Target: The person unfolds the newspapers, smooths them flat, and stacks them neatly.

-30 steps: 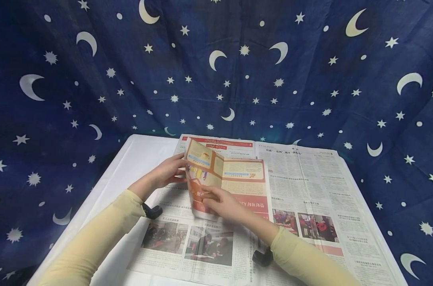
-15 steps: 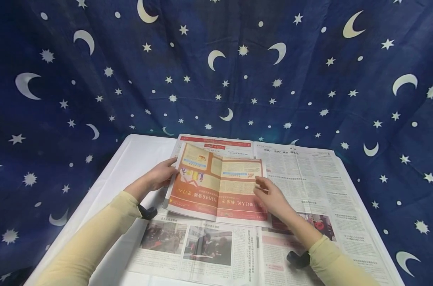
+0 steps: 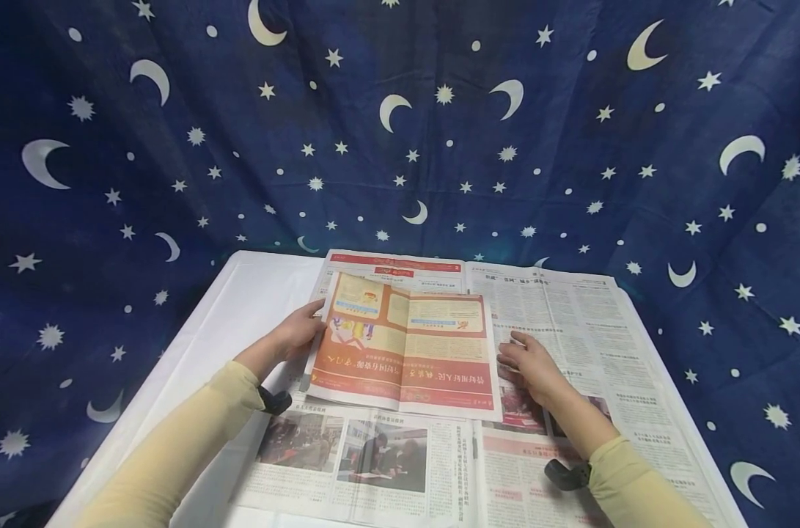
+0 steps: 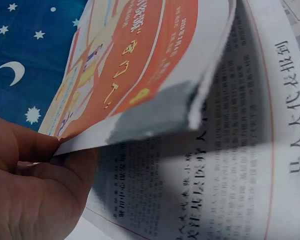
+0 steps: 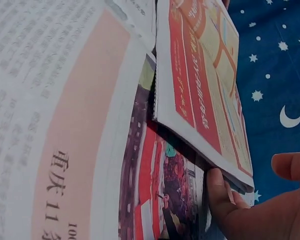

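Observation:
A folded newspaper (image 3: 367,367) with orange-red printed pages lies across a larger spread newspaper (image 3: 400,506) on the table. My left hand (image 3: 298,330) pinches its left edge; in the left wrist view that corner is lifted, with the paper between thumb and fingers (image 4: 37,145). Beyond the opposite edge is my right hand (image 3: 531,364), fingers loosely bent and apart. The right wrist view has one fingertip (image 5: 216,176) right at the edge of the folded newspaper and another finger raised off to the side.
A white table cover (image 3: 254,286) shows at the left. Behind the table hangs a dark blue cloth (image 3: 347,95) with moons and stars. Each wrist wears a black strap device, such as the wrist device (image 3: 567,475) on the right.
The folded newspaper's left page, raised and bent before, now lies spread out flatter. My right hand has moved off the page to the right, past its edge. The left hand stays at the left edge.

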### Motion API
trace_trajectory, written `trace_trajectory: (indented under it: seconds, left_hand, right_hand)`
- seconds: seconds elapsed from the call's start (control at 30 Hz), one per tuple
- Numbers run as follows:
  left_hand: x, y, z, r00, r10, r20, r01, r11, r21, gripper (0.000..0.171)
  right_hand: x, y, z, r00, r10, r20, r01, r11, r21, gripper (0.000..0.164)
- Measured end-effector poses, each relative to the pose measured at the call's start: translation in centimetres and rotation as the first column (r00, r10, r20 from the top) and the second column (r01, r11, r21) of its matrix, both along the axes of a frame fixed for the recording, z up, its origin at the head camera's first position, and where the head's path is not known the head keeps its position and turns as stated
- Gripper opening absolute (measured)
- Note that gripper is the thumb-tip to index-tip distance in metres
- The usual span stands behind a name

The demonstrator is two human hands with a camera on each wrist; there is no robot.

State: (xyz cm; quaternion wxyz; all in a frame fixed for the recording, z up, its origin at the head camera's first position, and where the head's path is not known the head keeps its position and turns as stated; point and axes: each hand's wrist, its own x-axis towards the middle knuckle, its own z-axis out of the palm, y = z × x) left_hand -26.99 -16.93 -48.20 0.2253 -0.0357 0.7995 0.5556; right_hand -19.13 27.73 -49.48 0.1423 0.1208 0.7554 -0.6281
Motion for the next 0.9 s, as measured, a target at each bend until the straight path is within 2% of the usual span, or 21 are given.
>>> trace_trajectory:
  seconds: [0.1, 0.2, 0.43, 0.57, 0.67, 0.73, 0.83, 0.9]
  left_hand:
    - [0.0, 0.1, -0.4, 1.000, 0.003, -0.009, -0.003, 1.000, -0.022, 0.067]
    - [0.1, 0.1, -0.8, 1.000, 0.009, -0.005, -0.009, 1.000, -0.006, 0.067]
    - [0.5, 0.6, -1.3, 1.000, 0.002, 0.003, -0.002, 0.997, 0.074, 0.069]
    - [0.8, 0.9, -1.5, 1.000, -0.030, -0.002, 0.030, 0.997, 0.069, 0.069]
    - [1.2, 1.2, -1.5, 0.998, -0.056, -0.013, 0.057, 0.997, 0.052, 0.069]
    - [1.5, 1.5, -1.5, 0.997, -0.073, -0.013, 0.074, 0.995, 0.070, 0.068]
    - [2.0, 1.9, -1.6, 0.996, -0.092, -0.014, 0.093, 0.992, 0.090, 0.067]
    - [2.3, 2.3, -1.8, 0.994, -0.109, -0.026, 0.111, 0.991, 0.072, 0.067]
  right_hand:
    - [-0.3, 0.0, 0.0, 0.999, -0.025, 0.027, 0.026, 0.999, -0.047, 0.079]
    - [-0.6, -0.1, -0.2, 0.999, -0.035, 0.037, 0.036, 0.998, -0.042, 0.077]
    - [-0.9, -0.5, -1.0, 0.999, 0.028, 0.043, -0.028, 0.999, -0.017, 0.071]
    - [-0.8, -0.3, -1.3, 0.998, 0.065, 0.017, -0.065, 0.998, -0.019, 0.067]
    - [-0.5, 0.1, -1.4, 0.998, 0.059, -0.002, -0.059, 0.998, 0.031, 0.068]
    - [-0.3, 0.5, -1.4, 0.999, 0.049, -0.007, -0.049, 0.996, 0.078, 0.068]
    - [0.3, 1.2, -1.2, 0.999, 0.051, -0.014, -0.049, 0.987, 0.152, 0.067]
    - [0.8, 1.8, -1.2, 0.998, 0.059, -0.024, -0.053, 0.980, 0.190, 0.065]
